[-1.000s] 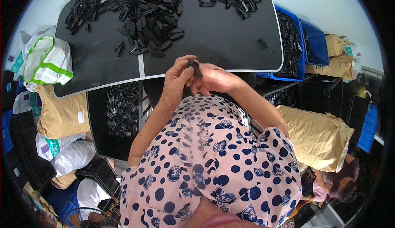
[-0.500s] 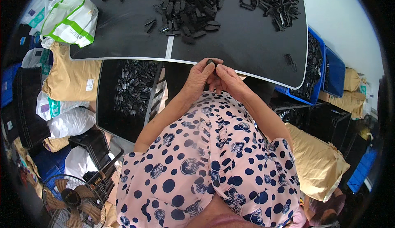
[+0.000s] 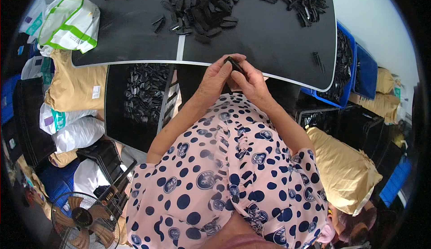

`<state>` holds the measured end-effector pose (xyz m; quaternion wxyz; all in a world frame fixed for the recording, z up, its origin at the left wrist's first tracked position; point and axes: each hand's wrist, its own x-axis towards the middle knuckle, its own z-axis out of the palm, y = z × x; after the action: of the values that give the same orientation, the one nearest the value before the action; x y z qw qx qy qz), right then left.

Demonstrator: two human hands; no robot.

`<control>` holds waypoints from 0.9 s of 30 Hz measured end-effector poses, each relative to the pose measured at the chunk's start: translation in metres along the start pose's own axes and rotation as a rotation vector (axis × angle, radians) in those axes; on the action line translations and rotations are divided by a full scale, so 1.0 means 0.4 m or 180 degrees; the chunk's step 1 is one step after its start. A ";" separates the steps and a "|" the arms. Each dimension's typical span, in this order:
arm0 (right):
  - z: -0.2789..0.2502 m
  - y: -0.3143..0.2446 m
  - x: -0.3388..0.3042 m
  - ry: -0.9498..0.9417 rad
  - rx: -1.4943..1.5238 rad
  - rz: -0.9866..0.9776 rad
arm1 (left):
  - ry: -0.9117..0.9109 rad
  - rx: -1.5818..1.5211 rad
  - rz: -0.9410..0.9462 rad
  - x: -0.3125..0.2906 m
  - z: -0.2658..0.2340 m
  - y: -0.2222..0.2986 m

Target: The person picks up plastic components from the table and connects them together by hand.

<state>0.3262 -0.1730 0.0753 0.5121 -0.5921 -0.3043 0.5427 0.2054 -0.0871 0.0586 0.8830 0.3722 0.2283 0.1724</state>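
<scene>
Both hands meet at the table's near edge, around one small black oblong plastic piece (image 3: 235, 64). My left hand (image 3: 216, 77) grips it from the left, thumb along its side. My right hand (image 3: 254, 82) closes on its other end, fingers curled and partly hidden. Beyond them, a heap of similar black pieces (image 3: 202, 13) spreads over the dark table (image 3: 269, 46). A second heap (image 3: 301, 2) lies at the far right, and a few loose pieces (image 3: 318, 62) rest near the right edge.
Left of my lap stands a black bin (image 3: 116, 114) with many pieces. A white and green bag (image 3: 72, 24) sits on the table's left corner. Blue crates (image 3: 349, 82) stand right. Brown sacks (image 3: 345, 168) and a fan (image 3: 81, 217) are around me.
My hands have risen slightly, and the black piece now shows more of its length between them. The view has shifted a little.
</scene>
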 end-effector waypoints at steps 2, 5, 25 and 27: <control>-0.002 -0.023 -0.002 0.0191 -0.1261 -0.0537 | 0.0069 0.0082 0.0196 -0.002 0.002 -0.004; -0.007 -0.024 0.002 0.0240 -0.1699 -0.1029 | -0.0120 -0.0218 0.0272 -0.005 0.002 -0.001; -0.068 0.003 0.015 0.0241 -0.0302 -0.0264 | 0.0659 0.0441 0.0458 -0.021 0.037 0.003; -0.051 0.023 0.021 0.0388 -0.0358 -0.0590 | 0.0667 0.0529 0.0500 -0.023 0.037 0.000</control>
<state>0.3458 -0.1736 0.0615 0.5436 -0.6212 -0.3560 0.4381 0.2056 -0.0999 0.0702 0.8042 0.4408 0.3028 0.2594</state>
